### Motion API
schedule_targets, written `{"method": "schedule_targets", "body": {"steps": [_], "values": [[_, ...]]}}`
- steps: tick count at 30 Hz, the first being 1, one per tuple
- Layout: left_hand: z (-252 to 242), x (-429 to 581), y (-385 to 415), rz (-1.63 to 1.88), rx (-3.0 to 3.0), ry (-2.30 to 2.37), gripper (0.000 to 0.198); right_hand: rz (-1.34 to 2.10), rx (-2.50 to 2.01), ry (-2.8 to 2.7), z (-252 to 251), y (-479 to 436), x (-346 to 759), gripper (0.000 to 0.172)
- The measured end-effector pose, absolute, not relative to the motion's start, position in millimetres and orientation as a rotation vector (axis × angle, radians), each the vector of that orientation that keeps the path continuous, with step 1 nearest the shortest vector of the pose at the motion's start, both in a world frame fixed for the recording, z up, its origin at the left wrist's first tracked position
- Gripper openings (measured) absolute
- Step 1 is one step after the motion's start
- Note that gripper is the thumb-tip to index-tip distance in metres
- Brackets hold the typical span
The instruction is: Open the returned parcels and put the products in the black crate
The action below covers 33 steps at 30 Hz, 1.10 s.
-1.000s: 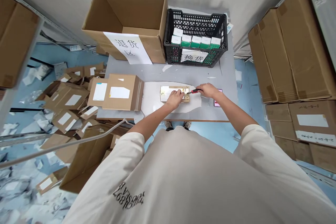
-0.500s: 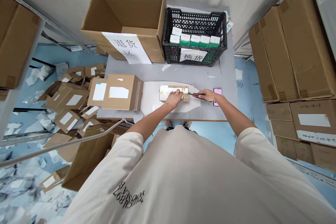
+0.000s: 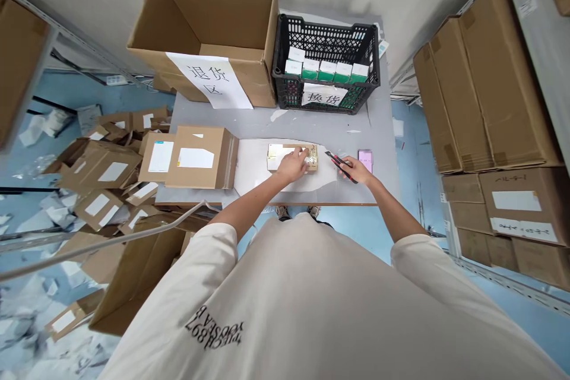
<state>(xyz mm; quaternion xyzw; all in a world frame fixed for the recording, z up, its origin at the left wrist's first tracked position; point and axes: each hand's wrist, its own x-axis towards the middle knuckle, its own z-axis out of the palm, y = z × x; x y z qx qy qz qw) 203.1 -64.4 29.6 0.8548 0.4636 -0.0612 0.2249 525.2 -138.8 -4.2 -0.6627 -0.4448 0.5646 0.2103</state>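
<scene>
A small cardboard box [image 3: 277,160] with a white label lies on a pale sheet [image 3: 253,166] near the table's front edge. My left hand [image 3: 293,166] rests over the box's top and front side, its fingers bent against it and hiding part of the label. Just right of the box, my right hand [image 3: 355,171] is closed round a black and red box cutter [image 3: 335,160], whose tip points up and left, apart from the box. A phone [image 3: 366,160] with a lit pink screen lies beyond my right hand.
Two cardboard boxes [image 3: 196,157] stand at the table's left. Behind are a large open carton [image 3: 262,80] and a black crate [image 3: 327,104] holding several white-green boxes. Shelves with cartons [image 3: 512,71] flank the right; discarded boxes [image 3: 102,166] pile up on the left floor.
My right hand has drawn the box cutter back from the box's right end, and its tip now angles upward. My left hand stays on the box. The view has shifted slightly.
</scene>
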Motion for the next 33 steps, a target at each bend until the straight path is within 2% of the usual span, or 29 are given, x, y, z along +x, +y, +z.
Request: {"method": "schedule_targets", "body": {"steps": [4, 11, 16, 21, 28, 33], "values": [[30, 202, -53, -0.111, 2.337, 1.370, 0.057, 1.347, -1.857, -1.400, 7, -140, 507, 0.066], [13, 199, -37, -0.122, 2.309, 1.378, 0.070, 0.977, -1.895, -1.927, 19, -155, 492, 0.047], [6, 203, -33, -0.138, 2.312, 1.385, 0.059, 0.927, -1.944, -2.003, 13, -158, 489, 0.046], [-3, 201, -39, -0.054, 2.455, 1.325, 0.065, 0.905, -1.962, -2.047, 11, -156, 490, 0.042], [-13, 191, -47, 0.123, 2.510, 1.275, 0.055, 0.854, -1.973, -2.094, 7, -159, 491, 0.039], [-18, 191, -48, 0.127, 2.530, 1.246, 0.055, 0.842, -1.970, -2.078, 7, -160, 488, 0.040]]}}
